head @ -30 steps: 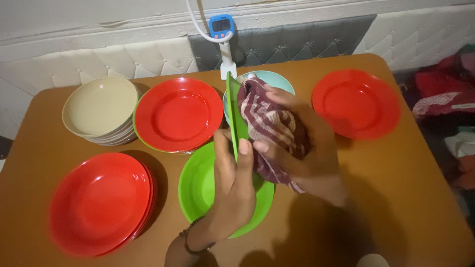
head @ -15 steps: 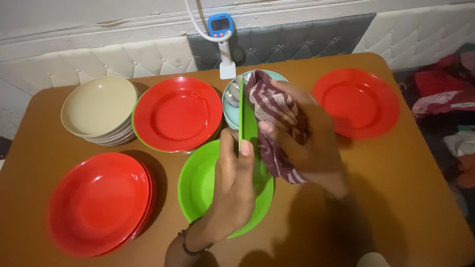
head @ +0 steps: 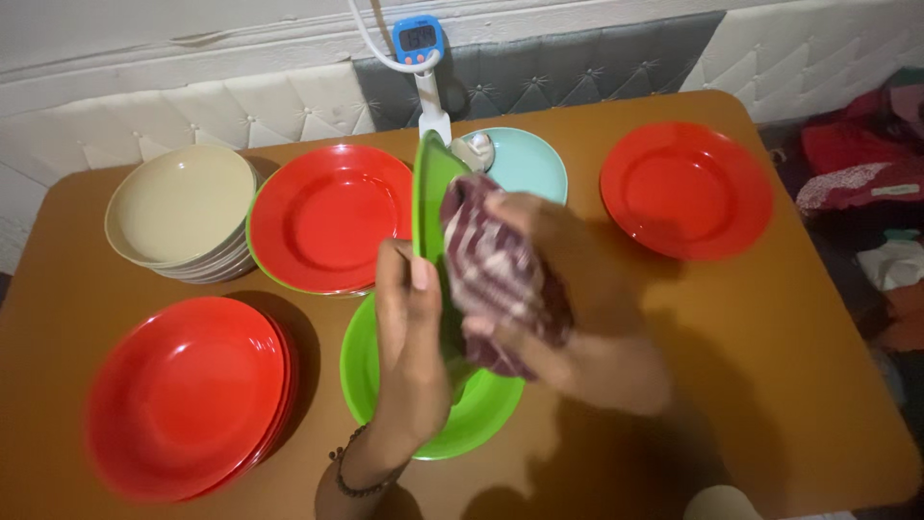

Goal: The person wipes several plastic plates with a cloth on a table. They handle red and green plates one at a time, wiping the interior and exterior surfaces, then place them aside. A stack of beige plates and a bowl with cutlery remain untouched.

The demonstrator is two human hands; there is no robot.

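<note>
A green plate [head: 430, 197] is held on edge above the brown worktop [head: 770, 327] by the left hand [head: 412, 351], whose fingers [head: 420, 274] are closed over the plate's near rim. A maroon striped cloth [head: 496, 274] is pressed against the plate's right face by the right hand [head: 568, 289], the fingers of which are wrapped around the bunched cloth. Directly beneath both hands a second green plate [head: 481, 414] is seen lying flat on the worktop. A stack of red plates [head: 188, 395] is found at the near left, and another red stack [head: 322, 217] sits just left of the raised plate. A pile of beige bowls [head: 178, 207] is placed at the far left. Behind the cloth a pale blue plate [head: 527, 164] carrying a spoon [head: 474, 150] is visible, and a single red plate [head: 685, 188] lies well apart on the right. A blue timer [head: 417, 37] is mounted at the far edge
</note>
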